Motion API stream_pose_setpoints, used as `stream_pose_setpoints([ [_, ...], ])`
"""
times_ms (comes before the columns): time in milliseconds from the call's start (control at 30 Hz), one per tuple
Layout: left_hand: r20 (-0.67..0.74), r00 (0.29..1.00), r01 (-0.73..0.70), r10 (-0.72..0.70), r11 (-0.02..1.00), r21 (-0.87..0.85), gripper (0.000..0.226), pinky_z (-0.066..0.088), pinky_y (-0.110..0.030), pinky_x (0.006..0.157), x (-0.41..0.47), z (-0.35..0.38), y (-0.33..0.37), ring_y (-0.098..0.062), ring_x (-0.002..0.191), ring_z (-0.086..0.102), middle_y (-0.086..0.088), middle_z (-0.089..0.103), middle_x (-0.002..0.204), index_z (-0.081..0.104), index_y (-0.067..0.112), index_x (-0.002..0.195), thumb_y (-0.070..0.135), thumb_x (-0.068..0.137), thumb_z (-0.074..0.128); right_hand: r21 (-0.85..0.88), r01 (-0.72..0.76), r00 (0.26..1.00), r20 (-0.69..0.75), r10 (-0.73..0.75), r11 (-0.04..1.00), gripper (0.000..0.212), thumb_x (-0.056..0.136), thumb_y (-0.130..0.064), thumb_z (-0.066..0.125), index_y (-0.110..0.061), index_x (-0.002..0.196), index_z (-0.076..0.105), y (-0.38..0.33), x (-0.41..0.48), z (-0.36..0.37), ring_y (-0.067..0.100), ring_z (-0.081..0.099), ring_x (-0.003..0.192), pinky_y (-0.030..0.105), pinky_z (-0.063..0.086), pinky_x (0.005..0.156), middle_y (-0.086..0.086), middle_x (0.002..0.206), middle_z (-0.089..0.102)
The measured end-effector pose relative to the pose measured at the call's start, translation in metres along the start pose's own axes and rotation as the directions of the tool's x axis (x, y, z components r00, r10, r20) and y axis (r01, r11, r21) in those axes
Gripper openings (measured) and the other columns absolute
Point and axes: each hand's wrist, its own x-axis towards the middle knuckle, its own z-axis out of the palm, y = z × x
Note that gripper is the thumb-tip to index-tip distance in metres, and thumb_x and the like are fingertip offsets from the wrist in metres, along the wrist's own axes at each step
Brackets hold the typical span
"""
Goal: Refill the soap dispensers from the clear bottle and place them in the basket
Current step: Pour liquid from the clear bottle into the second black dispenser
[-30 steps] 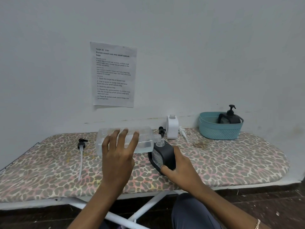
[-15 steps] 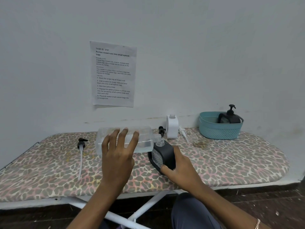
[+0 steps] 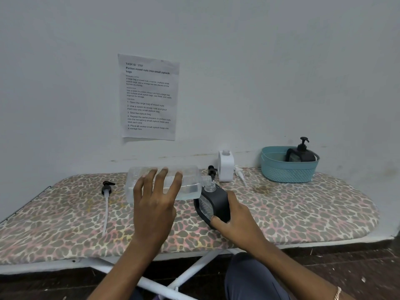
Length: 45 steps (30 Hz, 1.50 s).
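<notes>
My left hand [image 3: 154, 204] grips the clear bottle [image 3: 190, 182], held on its side with its spout at the open neck of a black soap dispenser [image 3: 215, 202]. My right hand [image 3: 236, 219] holds that black dispenser tilted on the board. A white dispenser [image 3: 226, 166] stands uncapped by the wall, its white pump [image 3: 240, 174] lying beside it. A black pump [image 3: 212, 171] lies just behind the bottle's spout. Another black pump with a long tube [image 3: 106, 198] lies at the left. A second black dispenser [image 3: 302, 152] sits in the teal basket [image 3: 287, 172].
Everything rests on an ironing board [image 3: 303, 211] with a leopard-print cover, pushed against a white wall. A printed sheet [image 3: 149, 96] is taped to the wall. The board's white legs [image 3: 194, 269] and my knee [image 3: 249, 278] are below its front edge.
None of note: both hands hold the same pose, with the clear bottle still tipped at the black dispenser's neck.
</notes>
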Motion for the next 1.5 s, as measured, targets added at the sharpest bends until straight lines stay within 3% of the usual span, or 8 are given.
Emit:
stream_pose_setpoints([
  [567,-0.003,1.0,0.002,-0.002,1.0,-0.017,0.08,0.035,-0.057,0.109,0.0,0.0,0.0,-0.044,0.129,0.056,-0.02,0.064,0.135,0.07,0.014,0.133,-0.018,0.06,0.068,-0.001,-0.005,1.0,-0.003,0.005,1.0,0.045,0.085,-0.039,0.073,-0.033,0.12,0.047,0.0,-0.001,0.001,0.002,0.064,0.09,0.028,0.056,0.076,-0.015,0.1,0.067],
  [967,-0.004,1.0,0.005,-0.005,1.0,-0.026,0.081,0.035,-0.057,0.109,-0.001,0.003,-0.001,-0.043,0.131,0.054,-0.019,0.064,0.136,0.069,0.015,0.134,-0.017,0.06,0.069,0.02,-0.023,1.0,0.008,0.023,1.0,0.045,0.086,-0.036,0.074,-0.031,0.122,0.048,-0.005,-0.001,-0.002,-0.003,0.062,0.091,0.021,0.054,0.072,-0.016,0.101,0.066],
  [1300,-0.024,1.0,0.006,-0.007,0.999,-0.048,0.081,0.036,-0.057,0.107,-0.001,0.007,-0.005,-0.042,0.13,0.054,-0.018,0.064,0.136,0.068,0.014,0.136,-0.016,0.06,0.073,0.05,-0.039,0.999,0.006,0.039,0.998,0.044,0.087,-0.037,0.073,-0.039,0.122,0.046,-0.005,-0.001,-0.001,-0.004,0.064,0.094,0.028,0.058,0.077,-0.019,0.105,0.067],
  [1500,-0.021,0.999,0.024,-0.026,0.995,-0.099,0.079,0.039,-0.058,0.107,0.0,0.01,-0.01,-0.041,0.13,0.056,-0.016,0.065,0.136,0.066,0.015,0.138,-0.013,0.064,0.074,0.107,-0.031,0.999,-0.024,0.034,0.994,0.042,0.089,-0.035,0.073,-0.041,0.123,0.048,-0.006,-0.002,0.004,-0.003,0.065,0.096,0.025,0.058,0.078,-0.02,0.108,0.068],
])
